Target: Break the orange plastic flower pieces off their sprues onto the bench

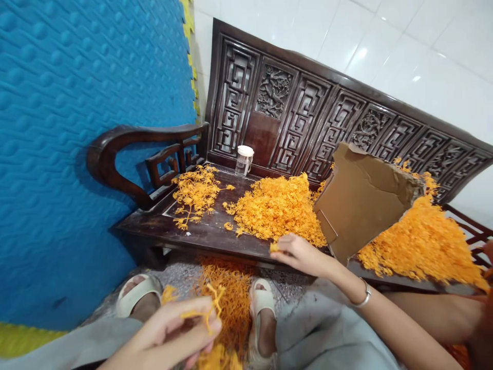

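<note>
My left hand [173,329] is low in the view, above the floor between my feet. Its fingers are pinched on a branched orange piece [211,308]. My right hand [298,253], with a silver bracelet at the wrist, is at the bench's front edge. A small orange piece [275,247] is held at its fingertips. Just behind it lies a big pile of orange flower-like pieces [275,208]. A smaller orange pile [196,192] is spread at the bench's left end.
A dark carved wooden bench [215,239] holds a clear cup with a white lid [243,160], brown cardboard [362,198] and another orange pile [427,244]. Orange stems [234,293] lie on the floor. A blue mat [77,154] is left. Another person's arm [435,313] is at right.
</note>
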Demonstrator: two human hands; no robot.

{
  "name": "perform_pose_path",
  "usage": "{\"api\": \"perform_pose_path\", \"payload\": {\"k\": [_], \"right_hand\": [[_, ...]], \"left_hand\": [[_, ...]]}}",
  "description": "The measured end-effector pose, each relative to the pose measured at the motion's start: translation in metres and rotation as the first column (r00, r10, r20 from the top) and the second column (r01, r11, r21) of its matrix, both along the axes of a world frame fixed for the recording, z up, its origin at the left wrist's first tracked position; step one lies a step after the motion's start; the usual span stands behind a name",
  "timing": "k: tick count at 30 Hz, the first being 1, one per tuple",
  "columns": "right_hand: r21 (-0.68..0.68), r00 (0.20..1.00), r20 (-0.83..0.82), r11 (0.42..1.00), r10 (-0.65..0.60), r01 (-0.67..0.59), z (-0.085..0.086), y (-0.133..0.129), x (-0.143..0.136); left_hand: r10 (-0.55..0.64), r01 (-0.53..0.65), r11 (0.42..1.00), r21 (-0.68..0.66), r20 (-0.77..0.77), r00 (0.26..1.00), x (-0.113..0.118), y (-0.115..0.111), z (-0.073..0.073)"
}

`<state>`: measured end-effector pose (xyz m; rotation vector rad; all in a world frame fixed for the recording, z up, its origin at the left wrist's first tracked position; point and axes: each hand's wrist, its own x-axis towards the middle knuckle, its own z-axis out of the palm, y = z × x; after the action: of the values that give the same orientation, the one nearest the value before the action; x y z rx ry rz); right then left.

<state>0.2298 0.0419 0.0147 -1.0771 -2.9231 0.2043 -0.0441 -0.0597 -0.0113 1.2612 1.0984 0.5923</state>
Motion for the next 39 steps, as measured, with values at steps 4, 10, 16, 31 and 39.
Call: {"api": "perform_pose_path", "payload": {"k": [4, 10, 16, 31, 39], "right_hand": [[0.260, 0.992, 0.040, 0.960, -0.118, 0.104, -0.008, 0.023, -0.015], [0.513, 0.933, 0.019, 0.804, -0.361, 0.300, -0.018, 0.073, -0.039], [0.575, 0.857, -0.036, 0.690, -0.514, 0.439, -0.013, 0.117, -0.045], [-0.024, 0.956, -0.048, 0.957, -0.289, 0.288, 0.004, 0.097, -0.065], [-0.663, 0.879, -0.476, 0.668, -0.027, -0.338, 0.022, 0.034, -0.076]], "left_hand": [[-0.054, 0.049, 0.992, 0.120, 0.045, 0.997, 0.009, 0.017, 0.026], [-0.068, 0.031, 0.961, 0.273, 0.127, 0.990, 0.018, 0.050, 0.040], [-0.077, 0.016, 0.972, 0.234, 0.251, 0.965, 0.024, 0.064, 0.044], [0.061, -0.163, 0.974, 0.154, 0.517, 0.854, 0.028, 0.075, 0.045], [0.064, -0.207, 0.958, 0.197, 0.556, 0.828, 0.029, 0.071, 0.047]]}}
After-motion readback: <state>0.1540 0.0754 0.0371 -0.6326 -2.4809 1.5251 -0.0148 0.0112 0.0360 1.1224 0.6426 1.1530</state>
